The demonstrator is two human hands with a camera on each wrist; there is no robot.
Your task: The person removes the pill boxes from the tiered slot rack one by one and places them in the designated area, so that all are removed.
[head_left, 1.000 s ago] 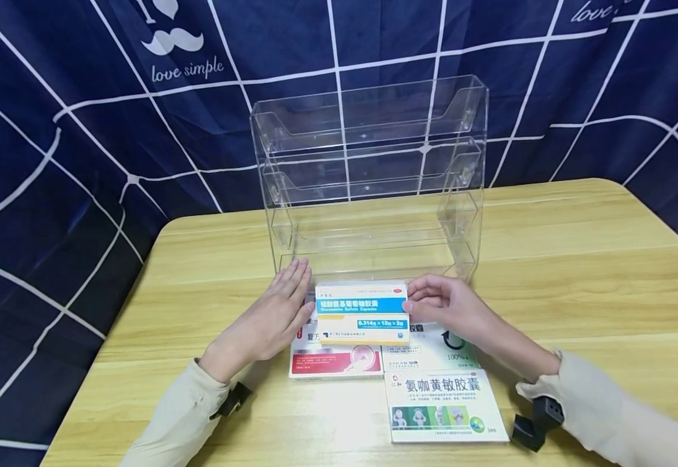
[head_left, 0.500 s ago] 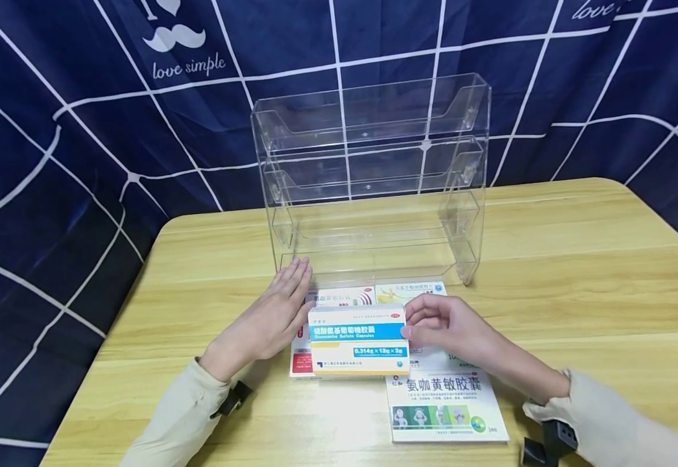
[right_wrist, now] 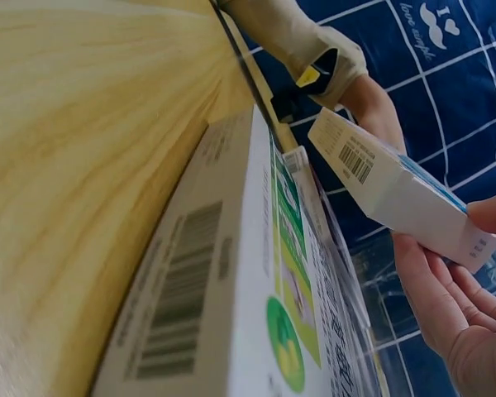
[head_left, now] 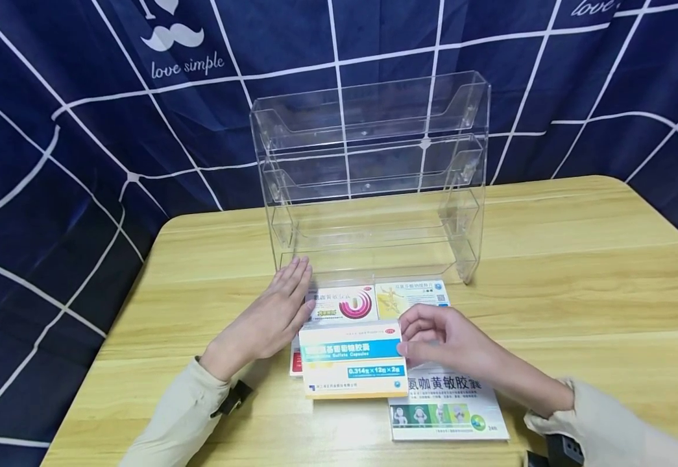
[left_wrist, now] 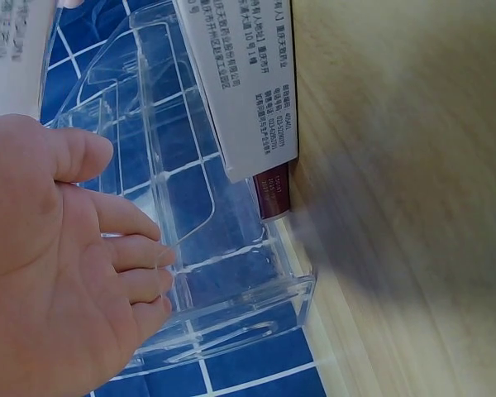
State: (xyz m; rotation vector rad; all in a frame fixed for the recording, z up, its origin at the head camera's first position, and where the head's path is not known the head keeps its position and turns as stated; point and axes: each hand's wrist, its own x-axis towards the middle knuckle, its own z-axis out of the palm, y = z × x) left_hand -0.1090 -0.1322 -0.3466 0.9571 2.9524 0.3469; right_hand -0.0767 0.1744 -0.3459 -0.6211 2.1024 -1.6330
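Observation:
My right hand [head_left: 440,337] pinches the right end of a white and blue medicine box [head_left: 353,370] between thumb and fingers. The box is tilted above other boxes, and the right wrist view shows its end with a barcode. My left hand [head_left: 268,318] has straight fingers beside the left front of a clear acrylic rack [head_left: 374,259]. Its palm shows in the left wrist view; whether it touches the rack I cannot tell. Beneath the held box lie a box with pink rings [head_left: 341,301], a yellow and white box [head_left: 409,295] and a partly covered red-edged box [head_left: 296,364].
A white and green capsule box [head_left: 446,415] lies flat at front right, below my right hand. The rack has several tiers and stands on the wooden table [head_left: 578,272]. A blue gridded curtain [head_left: 549,78] hangs behind and beside the table.
My right hand has drawn the white and blue box toward me and down, uncovering the pink-ringed box and the yellow and white box behind it. My left hand stays in place.

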